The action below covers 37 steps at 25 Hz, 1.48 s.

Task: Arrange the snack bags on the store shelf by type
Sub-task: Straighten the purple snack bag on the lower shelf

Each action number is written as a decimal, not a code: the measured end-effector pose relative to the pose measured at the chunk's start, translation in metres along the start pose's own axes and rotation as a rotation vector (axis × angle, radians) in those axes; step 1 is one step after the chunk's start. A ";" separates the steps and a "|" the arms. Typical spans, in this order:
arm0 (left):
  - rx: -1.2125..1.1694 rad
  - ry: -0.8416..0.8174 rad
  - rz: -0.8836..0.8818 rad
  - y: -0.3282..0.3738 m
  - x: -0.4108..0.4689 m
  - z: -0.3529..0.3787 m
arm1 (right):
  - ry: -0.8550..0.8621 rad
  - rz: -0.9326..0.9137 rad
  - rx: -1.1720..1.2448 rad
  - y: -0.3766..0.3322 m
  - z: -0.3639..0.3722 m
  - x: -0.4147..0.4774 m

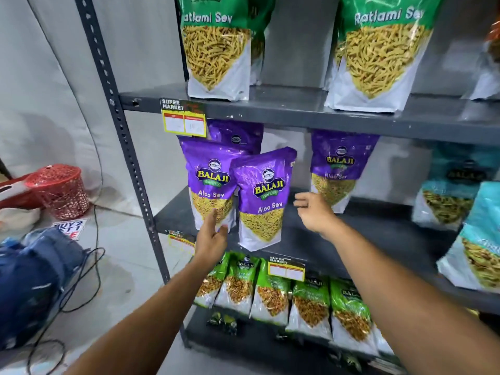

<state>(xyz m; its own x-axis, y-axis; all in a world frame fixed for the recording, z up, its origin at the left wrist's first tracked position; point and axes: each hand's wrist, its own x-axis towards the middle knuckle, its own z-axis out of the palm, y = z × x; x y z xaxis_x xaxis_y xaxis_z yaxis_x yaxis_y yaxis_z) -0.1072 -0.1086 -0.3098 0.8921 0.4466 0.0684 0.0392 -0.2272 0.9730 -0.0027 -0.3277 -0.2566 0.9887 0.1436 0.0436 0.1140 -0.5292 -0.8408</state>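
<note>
Several purple Aloo Sev bags stand on the middle shelf [351, 239]. My left hand [212, 235] grips the bottom edge of the left purple bag [211, 182]. Just right of it, a second purple bag [263, 201] stands tilted at the shelf's front edge. My right hand [313, 212] hovers open beside that bag's right side, fingers spread, not touching it. Another purple bag [238, 136] sits behind, and one more [338, 169] stands further right. Teal bags [446, 201] fill the right end of this shelf.
Green Ratlami Sev bags [216, 50] stand on the top shelf [297, 109]. Light-green bags [270, 288] line the lower shelf. Price tags [184, 117] hang on the shelf edges. On the floor at left are a red mesh basket [59, 190], a blue denim bundle [35, 280] and cables [92, 266].
</note>
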 end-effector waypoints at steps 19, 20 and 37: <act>-0.048 -0.463 -0.113 -0.030 0.045 0.133 | 0.115 0.227 0.269 0.126 0.014 -0.029; -0.063 -0.512 -0.103 -0.025 0.039 0.146 | 0.149 0.238 0.252 0.134 0.001 -0.035; -0.055 -0.594 -0.085 -0.035 0.024 0.207 | 0.235 0.289 0.258 0.153 -0.046 -0.047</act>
<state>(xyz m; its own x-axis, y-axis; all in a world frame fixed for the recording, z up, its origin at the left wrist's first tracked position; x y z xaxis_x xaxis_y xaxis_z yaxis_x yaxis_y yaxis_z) 0.0060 -0.2687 -0.3880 0.9864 -0.1018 -0.1293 0.1121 -0.1602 0.9807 -0.0275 -0.4539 -0.3623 0.9751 -0.1887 -0.1162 -0.1684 -0.2900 -0.9421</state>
